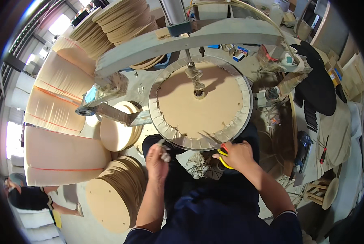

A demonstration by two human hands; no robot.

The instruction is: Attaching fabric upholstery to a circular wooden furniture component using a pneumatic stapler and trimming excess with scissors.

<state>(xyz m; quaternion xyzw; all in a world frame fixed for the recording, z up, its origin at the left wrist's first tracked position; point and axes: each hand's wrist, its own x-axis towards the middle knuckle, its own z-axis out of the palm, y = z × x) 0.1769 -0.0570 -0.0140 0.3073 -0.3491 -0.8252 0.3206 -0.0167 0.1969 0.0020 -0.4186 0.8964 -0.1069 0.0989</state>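
In front of me lies a round seat-like piece (202, 110), a tan board with a pale pleated fabric border folded in over its rim. A rod wrapped in clear plastic (195, 77) comes down onto its middle. My right hand (239, 155) grips a pair of scissors (224, 154) with yellow and red handles. The blades lie over the near edge of the border and look parted. My left hand (157, 163), left of the scissors, pinches a small pale crumpled scrap (165, 153), perhaps a fabric offcut.
A grey curved beam (230, 34) carrying a cylinder (174, 14) spans the far side. Stacked round boards (112, 195) stand at left, beside wrapped foam-like bundles (64, 154). At right are a screwdriver (323, 153) and a dark power tool (302, 148). Another person (31, 197) is at far left.
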